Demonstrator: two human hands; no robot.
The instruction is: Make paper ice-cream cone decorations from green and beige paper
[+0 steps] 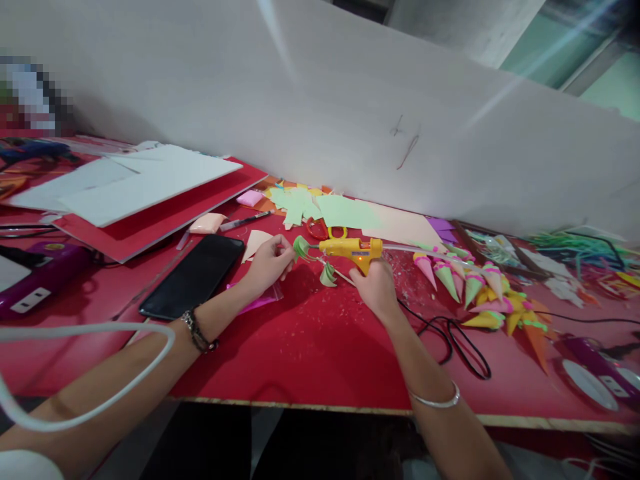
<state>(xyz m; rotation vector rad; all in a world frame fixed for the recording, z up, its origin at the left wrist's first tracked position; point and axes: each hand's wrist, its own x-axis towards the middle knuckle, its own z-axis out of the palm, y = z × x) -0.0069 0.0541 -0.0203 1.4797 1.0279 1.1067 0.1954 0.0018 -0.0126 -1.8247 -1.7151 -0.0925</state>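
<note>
My right hand (pixel 375 283) is wrapped round the grip of a yellow hot glue gun (pixel 350 248), with a clear glue stick (pixel 415 249) running out of its back. The gun's nozzle points left, at a small green paper piece (pixel 301 245). My left hand (pixel 275 260) pinches at that piece's edge, its fingertips partly hidden. Below the nozzle a curled green paper piece (pixel 328 275) sits near a thin pale stem. Behind the gun lie scissors (pixel 316 229) with red and yellow handles.
A black phone (pixel 193 277) lies by my left forearm. White boards (pixel 150 183) are stacked at the left; green paper sheets (pixel 345 212) lie along the wall. Several paper cones (pixel 475 287) and a looped black cord (pixel 465 347) are at the right.
</note>
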